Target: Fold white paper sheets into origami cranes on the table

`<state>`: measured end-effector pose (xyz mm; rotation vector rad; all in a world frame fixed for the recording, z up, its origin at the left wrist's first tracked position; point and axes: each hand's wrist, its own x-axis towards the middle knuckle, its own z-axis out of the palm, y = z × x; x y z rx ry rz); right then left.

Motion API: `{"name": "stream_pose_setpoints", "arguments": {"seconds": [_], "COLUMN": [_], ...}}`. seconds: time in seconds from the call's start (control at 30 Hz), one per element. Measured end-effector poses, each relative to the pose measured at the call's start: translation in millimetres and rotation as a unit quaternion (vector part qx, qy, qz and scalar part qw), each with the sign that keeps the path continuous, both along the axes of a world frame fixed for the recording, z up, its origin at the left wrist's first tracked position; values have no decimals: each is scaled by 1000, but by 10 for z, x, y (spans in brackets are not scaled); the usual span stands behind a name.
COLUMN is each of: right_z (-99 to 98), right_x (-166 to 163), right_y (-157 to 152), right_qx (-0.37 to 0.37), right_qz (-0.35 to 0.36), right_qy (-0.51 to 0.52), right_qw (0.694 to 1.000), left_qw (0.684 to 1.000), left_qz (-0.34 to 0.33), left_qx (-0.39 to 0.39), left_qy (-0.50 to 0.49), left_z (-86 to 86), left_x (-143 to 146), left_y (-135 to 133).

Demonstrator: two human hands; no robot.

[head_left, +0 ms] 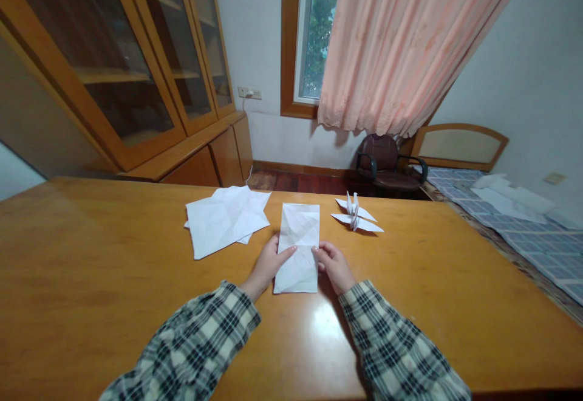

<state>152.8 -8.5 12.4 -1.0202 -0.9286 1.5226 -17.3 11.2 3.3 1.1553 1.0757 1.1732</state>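
Observation:
A creased white sheet of paper [298, 228], folded into an upright rectangle, is held between both hands over the table. My left hand [268, 264] grips its left edge, thumb on top and the other fingers mostly hidden at the side and beneath. On the right edge, my right hand [334, 262] pinches the paper with the thumb in front and fingers curled behind. Left of it lies a loose stack of creased white paper sheets [223, 215]. To the right, two folded paper cranes [355, 222] stand close together with wings spread.
The wooden table [113, 279] spans the foreground. Beyond it are a glass-door cabinet [150, 42] at left, a brown armchair [385, 161], and a pink curtain [401, 42] by the window. A bed [514, 225] with a checked cover stands at right.

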Motion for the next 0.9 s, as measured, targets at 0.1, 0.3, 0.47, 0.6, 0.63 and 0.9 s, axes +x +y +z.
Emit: {"name": "stream_pose_setpoints", "arguments": {"seconds": [0.1,0.3,0.47,0.6,0.63,0.9], "right_z": [1,5,-3,0,1,5], "right_x": [4,6,1,5,7,16], "right_y": [-1,0,2,1,2,1], "right_qx": [3,3,4,-2,-2,16], "right_qz": [-5,-12,-16,-13,-13,-26], "right_qy": [-12,-23,-34,-33,-33,-45], "right_qw": [1000,1000,999,999,999,999], "left_qw": [1000,1000,1000,1000,999,991], "left_qz": [-2,-15,-26,-28,-34,-112], "left_qx": [-5,-6,-7,-8,-7,11], "left_qy": [2,-1,-12,-6,-2,69], "left_z": [-8,-21,-55,-71,-70,14], "left_x": [-2,-8,-6,-14,-18,-39], "left_y": [5,9,25,33,33,-12]}}
